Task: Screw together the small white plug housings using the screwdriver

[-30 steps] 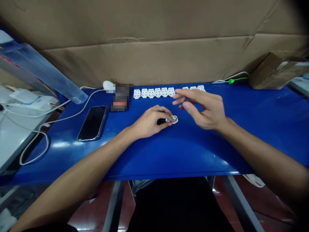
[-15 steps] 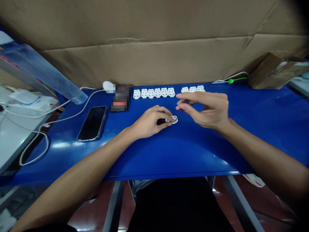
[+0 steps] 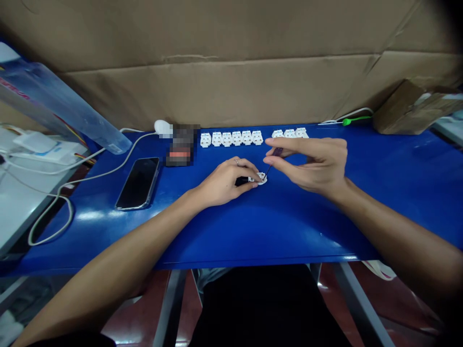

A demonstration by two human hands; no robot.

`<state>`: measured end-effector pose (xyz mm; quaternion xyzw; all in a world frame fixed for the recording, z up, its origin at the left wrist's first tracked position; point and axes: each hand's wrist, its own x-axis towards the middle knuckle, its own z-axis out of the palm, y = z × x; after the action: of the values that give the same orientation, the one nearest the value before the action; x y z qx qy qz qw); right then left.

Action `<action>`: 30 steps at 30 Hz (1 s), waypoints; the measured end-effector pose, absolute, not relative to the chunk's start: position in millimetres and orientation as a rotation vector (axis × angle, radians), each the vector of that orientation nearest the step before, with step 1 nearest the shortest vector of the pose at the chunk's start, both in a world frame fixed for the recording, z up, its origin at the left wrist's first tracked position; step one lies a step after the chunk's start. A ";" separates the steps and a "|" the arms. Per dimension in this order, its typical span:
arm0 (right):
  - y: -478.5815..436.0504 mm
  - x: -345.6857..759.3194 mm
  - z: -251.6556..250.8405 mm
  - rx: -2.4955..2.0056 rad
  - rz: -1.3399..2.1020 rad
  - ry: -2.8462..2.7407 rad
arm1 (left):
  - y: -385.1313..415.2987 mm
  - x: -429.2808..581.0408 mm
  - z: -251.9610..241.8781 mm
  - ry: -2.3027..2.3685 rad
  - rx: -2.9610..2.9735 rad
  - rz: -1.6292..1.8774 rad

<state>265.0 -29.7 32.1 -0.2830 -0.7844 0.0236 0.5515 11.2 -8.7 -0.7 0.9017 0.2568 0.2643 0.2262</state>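
My left hand (image 3: 226,181) rests on the blue table (image 3: 253,226) and pinches a small white plug part (image 3: 261,178) with a black piece behind it. My right hand (image 3: 311,161) holds a small screwdriver (image 3: 273,159) between thumb and fingers, its tip down on the white part. Behind the hands, a row of several white plug parts (image 3: 231,139) lies along the back of the table. Three more white parts (image 3: 290,133) sit to their right.
A black phone (image 3: 138,183) lies flat at the left, with a white cable (image 3: 72,193) looping off the table edge. A blurred dark object (image 3: 183,144) stands by a white charger (image 3: 162,127). A cardboard wall (image 3: 231,72) backs the table; a cardboard box (image 3: 412,108) and a green-tipped tool (image 3: 352,119) lie at right.
My right hand's fingers have drawn together round the screwdriver and shifted slightly right, turning it on the white part. My left hand has stayed in place.
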 end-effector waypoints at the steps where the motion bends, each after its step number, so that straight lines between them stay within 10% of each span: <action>1: -28.6 264.3 32.6 -0.637 0.014 -1.878 | -8.5 11.0 -0.9 0.703 2.485 0.733; 30: -34.0 266.9 38.2 -0.775 0.240 -1.887 | -11.1 11.8 1.7 0.745 2.491 0.660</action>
<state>266.9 -34.0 38.2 -0.3230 -0.7861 0.1002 0.5174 11.8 -11.1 1.7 0.9043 0.2704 0.2397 0.2273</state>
